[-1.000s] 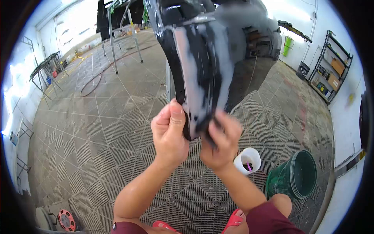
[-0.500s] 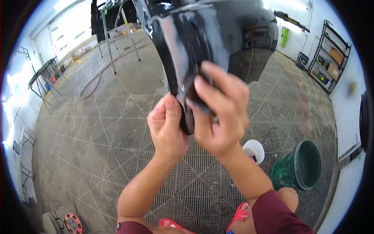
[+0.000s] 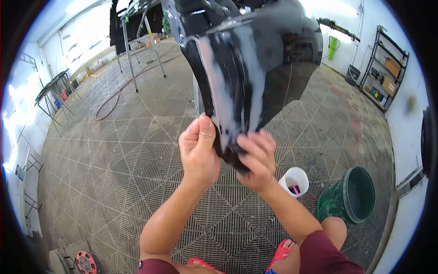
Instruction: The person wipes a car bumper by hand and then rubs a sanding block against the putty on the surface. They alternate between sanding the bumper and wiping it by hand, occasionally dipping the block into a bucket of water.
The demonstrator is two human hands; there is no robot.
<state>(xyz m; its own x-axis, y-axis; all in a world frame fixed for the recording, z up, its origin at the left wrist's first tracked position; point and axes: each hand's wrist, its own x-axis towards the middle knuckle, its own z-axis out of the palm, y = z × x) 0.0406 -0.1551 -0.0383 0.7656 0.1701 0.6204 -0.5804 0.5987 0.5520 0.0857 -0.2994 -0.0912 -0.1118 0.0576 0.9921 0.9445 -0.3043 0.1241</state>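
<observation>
A glossy black car bumper (image 3: 287, 77) hangs in front of me, its lower end narrowing toward my hands. Pinkish and grey patches run down its wet-looking face. My left hand (image 3: 198, 150) grips the bumper's lower left edge, thumb on the near side and fingers curled behind. Against the lower tip, my right hand (image 3: 259, 160) presses a dark sanding pad (image 3: 236, 150), mostly covered by the fingers and blurred by motion.
To the right on the ridged floor (image 3: 137, 182) stand a white tub (image 3: 299, 176) with a pink item inside and a green bucket (image 3: 335, 198). Metal stands (image 3: 130, 55) and a hose (image 3: 107, 102) are at the back left. A shelf rack (image 3: 385, 68) stands far right.
My right hand has moved down along the bumper to its lower tip with the pad. More of the patched face shows now. My left hand keeps its grip on the edge.
</observation>
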